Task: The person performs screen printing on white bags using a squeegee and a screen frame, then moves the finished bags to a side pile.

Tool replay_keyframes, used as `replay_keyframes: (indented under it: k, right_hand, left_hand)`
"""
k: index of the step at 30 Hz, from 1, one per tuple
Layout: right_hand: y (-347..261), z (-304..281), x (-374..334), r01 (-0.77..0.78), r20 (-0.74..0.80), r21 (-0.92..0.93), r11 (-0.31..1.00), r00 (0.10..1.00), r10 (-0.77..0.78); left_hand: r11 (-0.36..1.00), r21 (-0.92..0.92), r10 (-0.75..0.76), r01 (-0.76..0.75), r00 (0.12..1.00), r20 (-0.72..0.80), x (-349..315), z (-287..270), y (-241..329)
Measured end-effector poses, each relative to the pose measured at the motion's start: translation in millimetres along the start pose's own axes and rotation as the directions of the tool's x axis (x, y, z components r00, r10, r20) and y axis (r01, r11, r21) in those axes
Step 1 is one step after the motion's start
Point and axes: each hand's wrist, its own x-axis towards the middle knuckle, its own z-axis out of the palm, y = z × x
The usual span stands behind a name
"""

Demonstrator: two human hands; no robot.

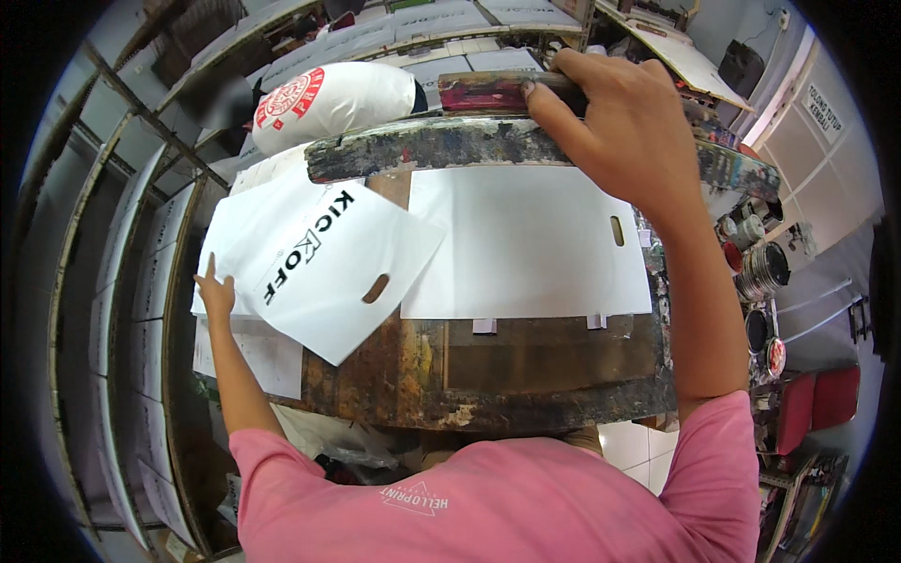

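My right hand point(624, 122) grips the red-stained wooden handle of a squeegee point(483, 91) on top of a raised, paint-crusted printing screen frame point(422, 150). Under the frame a blank white plastic bag point(526, 244) with an oval handle slot lies flat on the worn wooden work table point(526, 375). My left hand point(216, 293) rests with fingers spread on the left edge of a printed white bag point(319, 267) carrying black lettering, which lies tilted on a stack of white bags at the table's left.
A stuffed white sack with a red round print point(328, 101) lies behind the frame. Metal racks holding flat white sheets point(131, 281) curve along the left and back. Ink cans and jars point(762, 267) stand at the right, near red chairs point(817, 399).
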Motion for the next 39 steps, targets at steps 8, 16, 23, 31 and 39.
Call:
replay_keyframes:
  k: [8,16,23,31,39]
  right_hand:
    - [-18.5,3.5,-90.9,-0.011,0.266,-0.210,0.978,0.962,0.068]
    - [-32.5,39.8,-230.9,-0.202,0.733,0.078,0.976,0.675,0.081]
    - [-44.1,73.9,-275.8,-0.224,0.735,0.085,0.971,0.672,0.090]
    - [52.2,200.8,-213.5,-0.104,0.598,0.049,0.993,0.800,0.054]
    - [154.8,315.4,-144.1,-0.045,0.453,-0.034,0.998,0.890,0.056]
  left_hand:
    - [-0.399,-0.747,0.694,0.532,0.707,0.133,-254.5,-172.2,325.1]
    - [-0.261,-0.316,0.498,0.912,0.408,0.765,-353.2,-104.0,288.5]
    - [-0.235,-0.243,0.448,0.941,0.326,0.832,-372.8,-64.4,278.7]
    - [-0.265,-0.232,0.342,0.936,0.317,0.885,-384.8,-62.7,270.8]
    - [-0.214,-0.264,0.391,0.941,0.330,0.859,-377.2,-63.2,274.6]
